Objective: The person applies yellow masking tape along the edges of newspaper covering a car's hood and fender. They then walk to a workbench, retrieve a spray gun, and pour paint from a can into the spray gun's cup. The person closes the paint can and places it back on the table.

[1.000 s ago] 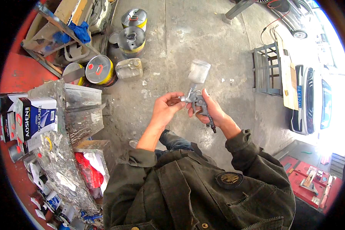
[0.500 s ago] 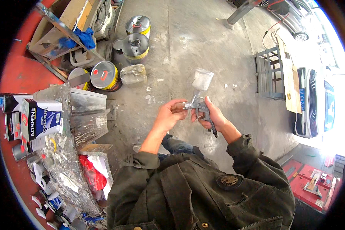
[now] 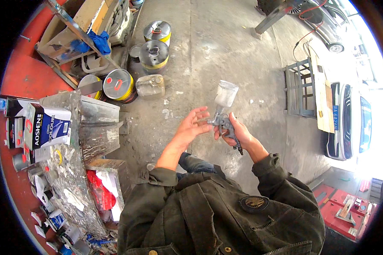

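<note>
Workshop floor (image 3: pixel 217 46): worn grey concrete, flecked with pale patches, running away ahead of where I stand.
Bench (image 3: pixel 74 174): at far left, its top crusted with paint drips, bearing a blue-and-white rectangular can (image 3: pixel 53 127).
Pails (image 3: pixel 118 85): lidded metal, banded yellow, grouped on the floor beyond the bench, with a clear plastic jug (image 3: pixel 150 87) beside them.
Left hand (image 3: pixel 190 127): fingers fanned loosely; half a second ago they pinched the nozzle (image 3: pixel 211 122), and now that pinch is undone. I cannot tell whether the thumb tip touches.
Spray gun (image 3: pixel 225 124): held in midair over the floor, nozzle toward the left hand; its weight now seems borne by the other hand alone.
Gun's look: dull silver-grey metal, a cloudy whitish cup (image 3: pixel 227 94) tilted above, a dark fitting (image 3: pixel 240 150) at the handle's end.
Right hand (image 3: pixel 244 135): wrapped firmly round the handle, thumb raised behind the body.
Slatted frame (image 3: pixel 300 87): farther right, cardboard (image 3: pixel 325 102) beside it, a white car (image 3: pixel 344 114) beyond.
</note>
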Motion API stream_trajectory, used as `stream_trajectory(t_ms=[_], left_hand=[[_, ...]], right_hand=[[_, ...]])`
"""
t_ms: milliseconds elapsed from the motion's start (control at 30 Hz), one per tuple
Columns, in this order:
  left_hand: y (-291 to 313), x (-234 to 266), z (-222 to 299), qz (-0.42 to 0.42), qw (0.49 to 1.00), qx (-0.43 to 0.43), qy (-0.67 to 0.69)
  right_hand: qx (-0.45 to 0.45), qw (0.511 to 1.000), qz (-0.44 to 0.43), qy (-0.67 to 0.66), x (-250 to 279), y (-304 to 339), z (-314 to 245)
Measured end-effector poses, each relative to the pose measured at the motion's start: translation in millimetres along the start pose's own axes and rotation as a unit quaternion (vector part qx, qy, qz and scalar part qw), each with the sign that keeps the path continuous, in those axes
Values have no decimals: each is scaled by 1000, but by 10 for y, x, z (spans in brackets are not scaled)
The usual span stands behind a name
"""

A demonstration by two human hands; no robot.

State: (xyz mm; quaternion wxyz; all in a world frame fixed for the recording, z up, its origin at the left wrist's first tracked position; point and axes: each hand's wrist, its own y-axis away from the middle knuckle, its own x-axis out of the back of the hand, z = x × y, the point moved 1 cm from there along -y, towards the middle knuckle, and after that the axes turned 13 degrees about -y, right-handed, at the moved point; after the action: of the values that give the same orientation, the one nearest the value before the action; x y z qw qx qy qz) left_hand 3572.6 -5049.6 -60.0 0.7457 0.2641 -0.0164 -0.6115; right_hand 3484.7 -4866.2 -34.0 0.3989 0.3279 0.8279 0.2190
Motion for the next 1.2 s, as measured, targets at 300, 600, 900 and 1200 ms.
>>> stream_trajectory(t_ms=[300, 600, 900, 1200], left_hand=[[53, -19, -74, 20, 996, -33, -83], [15, 58, 110, -89, 963, -26, -254], [6, 115, 42, -129, 986, 105, 0], [97, -146, 62, -42, 986, -37, -157]], right_hand=[[-10, 998, -11, -54, -63, 29, 20], [-18, 1000, 2, -21, -12, 138, 13], [45, 973, -57, 219, -156, 344, -437], [34, 999, 0, 0, -160, 500, -59]])
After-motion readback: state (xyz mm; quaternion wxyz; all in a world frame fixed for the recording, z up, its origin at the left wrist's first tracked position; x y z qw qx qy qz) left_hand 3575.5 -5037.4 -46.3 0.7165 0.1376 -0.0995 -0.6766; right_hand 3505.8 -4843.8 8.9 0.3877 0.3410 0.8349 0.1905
